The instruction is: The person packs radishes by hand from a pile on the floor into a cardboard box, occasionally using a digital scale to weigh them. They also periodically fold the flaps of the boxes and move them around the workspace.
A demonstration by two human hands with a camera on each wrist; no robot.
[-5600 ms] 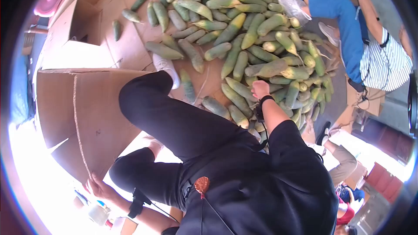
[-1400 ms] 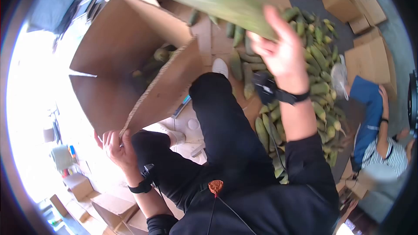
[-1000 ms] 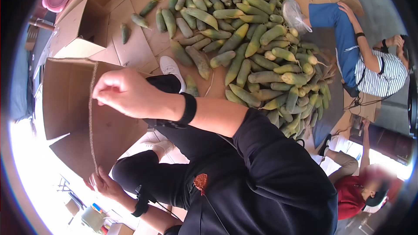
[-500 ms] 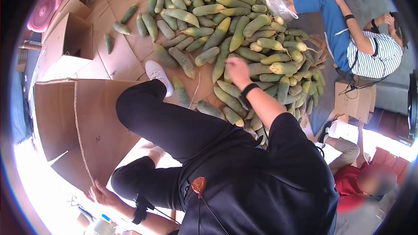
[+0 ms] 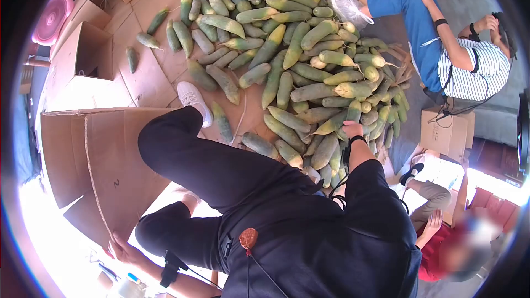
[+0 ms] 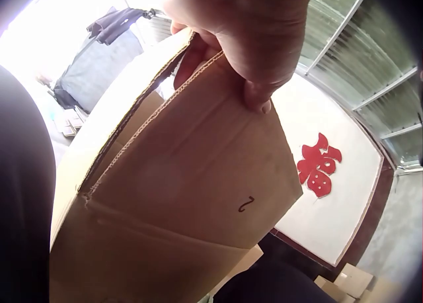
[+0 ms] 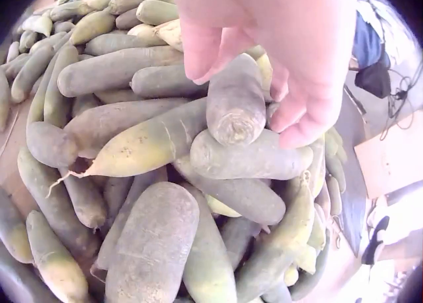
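Long green radishes [image 5: 320,91] lie in a large heap. At the heap's near right part, my right hand [image 5: 353,128] grips one radish [image 5: 354,111]; in the right wrist view the fingers of this hand [image 7: 271,45] lie on either side of the grey-green radish [image 7: 236,108], whose cut end faces the camera. My left hand [image 5: 126,251] holds the near edge of a tall cardboard box [image 5: 118,171]. Seen from the left wrist, that hand [image 6: 244,32] pinches the rim of the box [image 6: 178,157] between thumb and fingers. The box's contents are hidden.
Another open box [image 5: 83,49] stands at the far left beside a pink round object [image 5: 52,16]. A person in a striped shirt [image 5: 480,72] sits at the right, near a plastic bag [image 5: 349,6]. Someone in red [image 5: 433,254] is lower right. My shoe [image 5: 194,102] rests beside the heap.
Earlier my right hand carried a radish over the box, then was above the box without one. Since then it has moved right to the heap and taken hold of another radish. My left hand stays on the box edge.
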